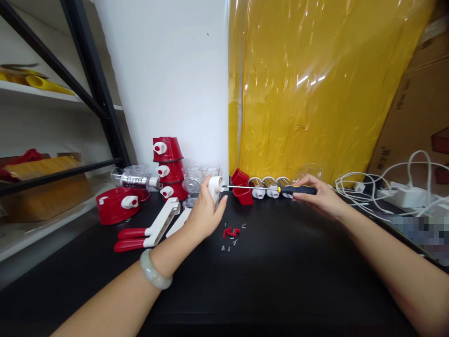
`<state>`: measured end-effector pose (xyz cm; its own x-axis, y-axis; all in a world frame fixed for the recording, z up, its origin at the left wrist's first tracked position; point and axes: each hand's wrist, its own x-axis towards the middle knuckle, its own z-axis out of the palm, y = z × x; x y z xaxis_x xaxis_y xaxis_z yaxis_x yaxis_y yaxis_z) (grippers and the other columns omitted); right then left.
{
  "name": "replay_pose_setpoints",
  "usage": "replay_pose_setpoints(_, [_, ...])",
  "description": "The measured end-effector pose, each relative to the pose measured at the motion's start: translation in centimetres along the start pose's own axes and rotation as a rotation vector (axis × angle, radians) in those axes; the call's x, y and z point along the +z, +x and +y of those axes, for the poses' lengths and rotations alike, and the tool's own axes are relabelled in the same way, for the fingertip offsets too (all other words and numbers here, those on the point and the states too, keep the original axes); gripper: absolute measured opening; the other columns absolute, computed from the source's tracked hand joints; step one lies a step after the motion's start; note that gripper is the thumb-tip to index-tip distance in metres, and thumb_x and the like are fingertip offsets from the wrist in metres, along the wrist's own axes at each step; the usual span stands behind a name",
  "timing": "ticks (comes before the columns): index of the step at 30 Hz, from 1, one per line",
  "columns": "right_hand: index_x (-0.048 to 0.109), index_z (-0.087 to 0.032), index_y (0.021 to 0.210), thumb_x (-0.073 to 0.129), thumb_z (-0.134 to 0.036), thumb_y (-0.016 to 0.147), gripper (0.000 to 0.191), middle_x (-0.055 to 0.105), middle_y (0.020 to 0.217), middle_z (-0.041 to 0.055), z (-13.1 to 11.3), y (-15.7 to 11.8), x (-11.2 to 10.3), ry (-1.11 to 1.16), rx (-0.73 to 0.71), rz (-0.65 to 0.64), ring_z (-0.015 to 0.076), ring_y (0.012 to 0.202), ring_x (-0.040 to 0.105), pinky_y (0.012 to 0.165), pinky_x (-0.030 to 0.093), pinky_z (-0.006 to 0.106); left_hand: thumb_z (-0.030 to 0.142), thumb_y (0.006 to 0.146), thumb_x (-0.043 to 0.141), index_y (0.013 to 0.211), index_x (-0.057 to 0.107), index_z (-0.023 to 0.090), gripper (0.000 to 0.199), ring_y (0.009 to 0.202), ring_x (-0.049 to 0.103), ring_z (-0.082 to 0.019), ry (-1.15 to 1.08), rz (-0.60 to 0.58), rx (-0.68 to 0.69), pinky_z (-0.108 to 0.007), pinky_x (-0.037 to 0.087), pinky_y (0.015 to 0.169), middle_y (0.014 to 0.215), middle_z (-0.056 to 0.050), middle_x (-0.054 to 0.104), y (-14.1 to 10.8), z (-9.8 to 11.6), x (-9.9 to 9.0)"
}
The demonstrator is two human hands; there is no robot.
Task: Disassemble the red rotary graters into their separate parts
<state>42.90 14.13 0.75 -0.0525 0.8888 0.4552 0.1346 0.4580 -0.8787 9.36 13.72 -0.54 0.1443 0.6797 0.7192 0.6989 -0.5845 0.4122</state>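
My left hand (206, 208) is closed around a white plastic part (214, 188) with a round open end facing right. My right hand (321, 196) grips the dark handle of a screwdriver (298, 190), its shaft level and pointing left. The tip meets or nearly meets the round end; contact cannot be made out. On the black table below lie small red plastic pieces (231, 232) with several loose screws (235, 242) around them. Left of my left hand are white handles with red grips (131, 238).
Red housings (171, 149) stand stacked against the wall, a red base (114, 206) before them. Clear plastic parts (192, 182), red hoppers (242, 193) and grater drums (258, 187) line the back. White cables (365, 187) and a power strip (409, 194) lie at right, a shelf (42, 89) at left.
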Motion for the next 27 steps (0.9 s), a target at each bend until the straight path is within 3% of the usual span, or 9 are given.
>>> replay_pose_setpoints(14, [0.059,-0.023,0.084,0.085,-0.04,0.058,0.041,0.067,0.084,0.0014,1.1,0.4,-1.1,-0.202,-0.071,0.017,0.0171,0.07,0.063,0.067,0.048,0.03,0.039,0.087,0.053,0.145,0.014,0.009,0.076,0.132,0.043,-0.038,0.016,-0.047,-0.031,-0.056,0.037,0.105,0.144,-0.028,0.036,-0.2,0.1,0.1])
replay_pose_setpoints(24, [0.059,-0.023,0.082,0.083,-0.041,0.061,0.037,0.064,0.073,-0.0011,-0.1,-0.2,0.1,-0.035,0.035,-0.044,0.0138,0.062,0.061,0.063,0.049,0.028,0.038,0.087,0.052,0.144,0.016,0.007,0.074,0.135,0.038,-0.036,0.022,-0.084,-0.009,-0.054,0.035,0.107,0.146,-0.027,0.033,-0.2,0.5,-0.1])
replay_pose_setpoints(27, [0.06,-0.024,0.086,0.076,-0.051,0.068,0.036,0.064,0.073,-0.0004,-0.2,-0.1,0.4,0.055,0.093,-0.068,0.013,0.059,0.059,0.057,0.046,0.027,0.039,0.088,0.052,0.144,0.016,0.009,0.073,0.136,0.036,-0.035,-0.011,-0.082,0.009,-0.053,0.034,0.108,0.146,-0.026,0.033,-0.3,0.4,0.0])
